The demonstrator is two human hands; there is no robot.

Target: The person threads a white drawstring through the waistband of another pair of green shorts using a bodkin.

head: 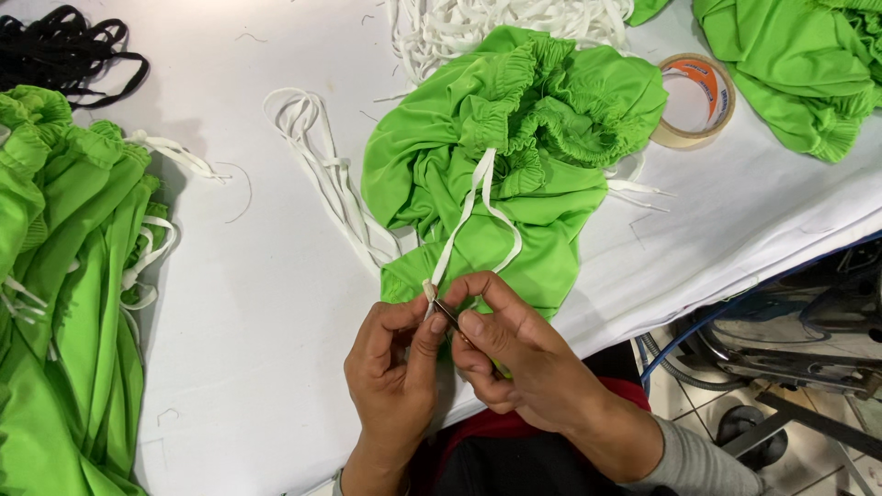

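A bright green garment with a gathered elastic waistband lies bunched on the white table. A white flat drawstring runs from its waistband down to my hands. My left hand pinches the end of the drawstring between thumb and forefinger. My right hand grips a thin dark metal tool, its tip at the drawstring end. Both hands meet at the table's near edge, over the garment's lower hem.
A pile of green garments with white strings lies at the left, another green garment at the top right. Loose white cords, a white cord heap, black cords and a tape roll are on the table. A machine frame stands at the right.
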